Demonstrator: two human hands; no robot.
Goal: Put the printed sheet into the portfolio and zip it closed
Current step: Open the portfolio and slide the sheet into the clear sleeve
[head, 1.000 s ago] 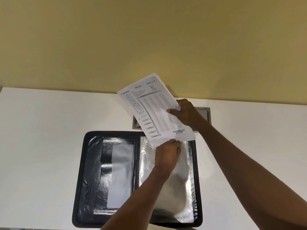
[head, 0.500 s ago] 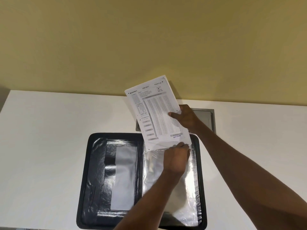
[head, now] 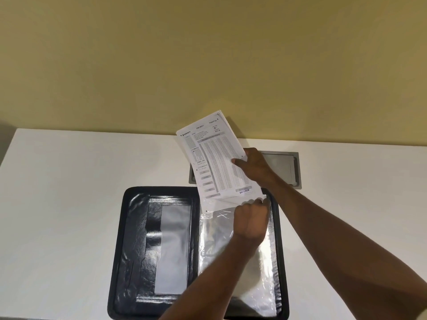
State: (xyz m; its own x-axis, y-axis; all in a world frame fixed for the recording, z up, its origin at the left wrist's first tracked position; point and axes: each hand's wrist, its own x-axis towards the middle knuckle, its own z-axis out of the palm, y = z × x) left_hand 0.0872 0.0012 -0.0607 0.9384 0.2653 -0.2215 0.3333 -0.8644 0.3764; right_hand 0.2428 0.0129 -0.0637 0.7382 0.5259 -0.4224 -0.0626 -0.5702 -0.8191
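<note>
The black portfolio [head: 136,245] lies open flat on the white table, with clear plastic sleeves [head: 215,245] on its right half. My right hand [head: 254,167] pinches the printed sheet [head: 215,158] by its right edge and holds it tilted above the far edge of the portfolio. The sheet's lower end sits at the mouth of the top sleeve. My left hand [head: 250,221] grips the top edge of that sleeve near its right corner, just under the sheet.
A grey metal hatch [head: 284,169] is set into the white table [head: 57,204] behind the portfolio. A yellow wall [head: 208,54] rises at the back. The table's left edge is at the far left.
The sheet has turned more upright and its lower end has slid down to the sleeve mouth. Both hands kept their hold and shifted slightly right in the view.
</note>
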